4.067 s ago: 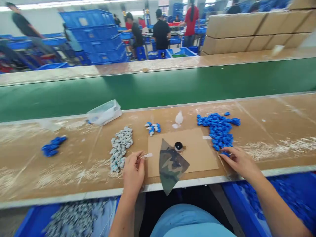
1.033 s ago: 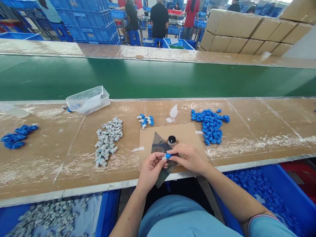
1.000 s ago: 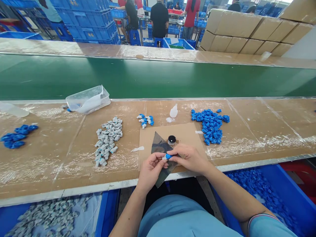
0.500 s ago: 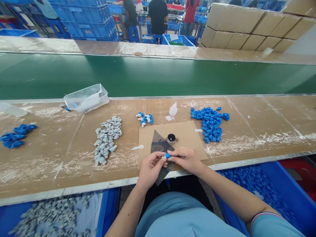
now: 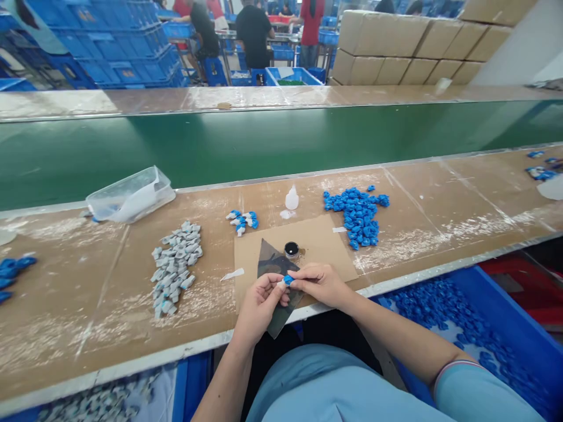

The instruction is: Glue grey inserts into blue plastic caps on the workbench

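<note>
Over the front edge of a cardboard sheet (image 5: 325, 237), my left hand (image 5: 263, 298) and my right hand (image 5: 320, 282) meet on a small blue and grey piece (image 5: 287, 280). Fingers of both hands pinch it, the left on the grey side and the right on the blue side. Beneath them lies a dark translucent sheet (image 5: 269, 258), beside a small round pot of black (image 5: 291, 249). Grey pieces (image 5: 176, 264) are heaped to the left, blue pieces (image 5: 359, 215) to the right. Several joined blue and grey pieces (image 5: 243, 221) sit behind the cardboard.
A white bottle (image 5: 291, 198) stands behind the pot. A clear plastic tray (image 5: 132, 196) is at the back left. Beyond the table runs a green belt (image 5: 264, 132). Below the table edge are blue bins (image 5: 519, 328) of loose parts. People and stacked cartons (image 5: 378, 35) are farther off.
The camera view has turned to the right, so the table items appear farther left and tilted. Both hands still hold the small piece together in nearly the same pose.
</note>
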A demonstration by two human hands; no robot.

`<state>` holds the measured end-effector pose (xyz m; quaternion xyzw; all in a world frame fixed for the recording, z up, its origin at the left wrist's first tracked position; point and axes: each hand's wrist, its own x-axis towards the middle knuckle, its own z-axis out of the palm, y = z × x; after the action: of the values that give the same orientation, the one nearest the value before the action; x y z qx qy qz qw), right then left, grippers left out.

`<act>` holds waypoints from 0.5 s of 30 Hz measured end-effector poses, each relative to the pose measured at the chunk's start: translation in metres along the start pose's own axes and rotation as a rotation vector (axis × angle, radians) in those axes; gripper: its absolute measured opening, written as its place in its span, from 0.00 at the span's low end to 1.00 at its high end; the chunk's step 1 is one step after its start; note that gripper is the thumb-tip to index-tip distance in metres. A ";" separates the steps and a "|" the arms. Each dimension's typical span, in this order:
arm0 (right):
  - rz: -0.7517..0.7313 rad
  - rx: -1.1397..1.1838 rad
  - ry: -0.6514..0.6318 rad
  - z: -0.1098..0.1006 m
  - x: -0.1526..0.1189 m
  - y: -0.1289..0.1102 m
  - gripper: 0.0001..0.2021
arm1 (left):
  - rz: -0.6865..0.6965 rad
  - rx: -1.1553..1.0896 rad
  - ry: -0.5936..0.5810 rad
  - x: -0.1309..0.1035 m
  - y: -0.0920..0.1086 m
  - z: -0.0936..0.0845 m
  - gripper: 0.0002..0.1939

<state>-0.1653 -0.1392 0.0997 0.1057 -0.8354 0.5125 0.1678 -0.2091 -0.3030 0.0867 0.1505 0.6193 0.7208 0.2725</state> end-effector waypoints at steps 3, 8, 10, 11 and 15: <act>-0.123 -0.064 -0.003 -0.002 0.000 0.000 0.12 | -0.018 0.029 0.024 -0.001 0.002 -0.002 0.29; -0.096 -0.470 0.213 -0.057 -0.005 -0.001 0.09 | -0.030 0.094 0.189 0.007 0.017 -0.027 0.37; 0.023 -0.660 0.336 -0.086 -0.013 0.002 0.09 | -0.009 0.127 0.305 0.015 0.027 -0.041 0.36; 0.079 -0.744 0.358 -0.098 -0.017 0.005 0.10 | -0.003 0.147 0.357 0.020 0.033 -0.046 0.34; 0.174 -0.940 0.338 -0.119 -0.033 0.023 0.11 | -0.022 0.204 0.477 0.044 0.050 -0.052 0.21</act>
<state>-0.1223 -0.0229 0.1176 -0.1358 -0.9428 0.1030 0.2866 -0.2834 -0.3242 0.1208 -0.0038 0.7372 0.6666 0.1101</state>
